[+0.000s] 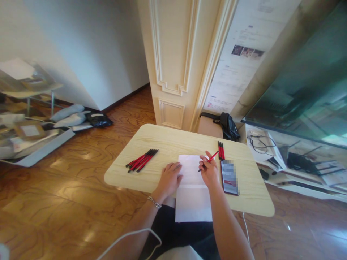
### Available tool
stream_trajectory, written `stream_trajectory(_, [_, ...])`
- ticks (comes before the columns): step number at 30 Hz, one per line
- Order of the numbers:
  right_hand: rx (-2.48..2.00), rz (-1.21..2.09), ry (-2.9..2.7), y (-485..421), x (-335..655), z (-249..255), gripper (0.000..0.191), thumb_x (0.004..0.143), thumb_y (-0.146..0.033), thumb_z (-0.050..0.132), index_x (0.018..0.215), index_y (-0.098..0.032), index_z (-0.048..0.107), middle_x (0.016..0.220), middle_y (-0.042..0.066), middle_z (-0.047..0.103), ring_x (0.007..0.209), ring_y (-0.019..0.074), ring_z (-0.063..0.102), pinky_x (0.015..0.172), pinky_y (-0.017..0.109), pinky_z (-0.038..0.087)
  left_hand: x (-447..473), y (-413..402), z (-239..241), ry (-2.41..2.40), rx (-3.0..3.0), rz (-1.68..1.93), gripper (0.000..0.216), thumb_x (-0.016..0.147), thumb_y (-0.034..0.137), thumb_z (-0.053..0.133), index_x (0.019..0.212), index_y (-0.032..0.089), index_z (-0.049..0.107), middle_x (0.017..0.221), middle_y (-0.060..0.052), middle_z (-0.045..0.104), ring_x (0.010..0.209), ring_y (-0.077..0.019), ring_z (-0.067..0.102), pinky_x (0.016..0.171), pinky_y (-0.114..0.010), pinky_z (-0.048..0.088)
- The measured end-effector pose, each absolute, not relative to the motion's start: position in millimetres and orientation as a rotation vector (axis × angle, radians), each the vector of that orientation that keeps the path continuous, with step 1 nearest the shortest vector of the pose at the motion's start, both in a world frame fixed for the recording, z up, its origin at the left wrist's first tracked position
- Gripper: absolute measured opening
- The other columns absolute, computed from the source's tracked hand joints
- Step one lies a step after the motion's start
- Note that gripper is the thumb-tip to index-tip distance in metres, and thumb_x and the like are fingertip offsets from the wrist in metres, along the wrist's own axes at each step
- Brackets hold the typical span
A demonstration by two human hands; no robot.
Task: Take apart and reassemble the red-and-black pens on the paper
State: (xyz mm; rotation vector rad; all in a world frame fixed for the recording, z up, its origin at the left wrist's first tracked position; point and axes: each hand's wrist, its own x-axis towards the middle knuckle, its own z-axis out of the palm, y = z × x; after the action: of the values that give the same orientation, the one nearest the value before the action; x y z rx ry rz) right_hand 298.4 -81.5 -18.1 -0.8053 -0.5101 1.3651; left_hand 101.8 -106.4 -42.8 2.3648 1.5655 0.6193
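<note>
A white sheet of paper (193, 187) lies on a small light wooden table (168, 139) and hangs over its near edge. My left hand (170, 178) rests flat on the paper's left edge, fingers stretched out. My right hand (209, 170) grips a red and black pen (208, 160) in a writing hold, its tip on the paper. A bundle of several red and black pens (142, 160) lies to the left. Three more pens (221, 150) lie just right of my right hand.
A phone (230, 177) lies on the table beside my right wrist. A black bag (229, 126) sits on the floor behind the table by a cream panelled door. A glass cabinet stands at the right, cluttered shelves at the left. A white cable runs by my lap.
</note>
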Motion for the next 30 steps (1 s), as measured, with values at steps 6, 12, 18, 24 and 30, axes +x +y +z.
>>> stream_trajectory(6, [-0.678,1.461,-0.323,-87,318,-16,0.027,0.082,-0.051,0.057,0.091,-0.025,0.058,0.058,-0.006,0.045,0.044,0.0065,0.037,0.042,0.019,0.032,100,-95,-47,1.536,2.353,0.64,0.036,0.082,0.024,0.059,0.117,0.023,0.06,0.128,-0.007,0.056,0.117,-0.0288,0.045,0.095,-0.046,0.039])
stream_trajectory(12, [-0.71,1.395,-0.343,-86,335,-12,0.036,0.082,-0.057,0.051,0.075,-0.021,0.055,0.054,-0.007,0.037,0.042,0.007,0.031,0.041,0.02,0.03,104,-97,-38,1.481,2.304,0.847,0.025,0.084,0.026,0.056,0.106,0.02,0.066,0.118,-0.008,0.062,0.112,-0.0266,0.05,0.099,-0.046,0.039])
stream_trajectory(18, [-0.909,1.304,-0.399,-88,347,-8,0.047,0.081,-0.063,0.04,0.059,-0.022,0.045,0.045,-0.008,0.024,0.037,0.0081,0.021,0.035,0.021,0.022,125,-121,-15,1.385,2.034,0.948,0.024,0.085,0.033,0.053,0.102,0.022,0.067,0.099,-0.006,0.068,0.09,-0.0209,0.061,0.083,-0.035,0.049])
stream_trajectory(24, [-0.794,1.191,-0.317,-88,342,-6,0.038,0.082,-0.061,0.048,0.077,-0.024,0.054,0.053,-0.007,0.041,0.043,0.0075,0.038,0.044,0.021,0.038,164,-155,-10,1.144,1.559,0.811,0.033,0.082,0.042,0.057,0.103,0.021,0.07,0.085,-0.005,0.071,0.069,-0.0172,0.062,0.062,-0.027,0.047])
stream_trajectory(30, [-0.674,1.08,-0.265,-114,320,4,0.024,0.082,-0.048,0.061,0.09,-0.025,0.056,0.084,0.0,0.063,0.079,0.0133,0.062,0.076,0.032,0.051,205,-162,-17,0.939,0.98,0.941,0.047,0.079,0.045,0.062,0.115,0.015,0.064,0.089,-0.009,0.07,0.062,-0.0112,0.057,0.057,-0.024,0.044])
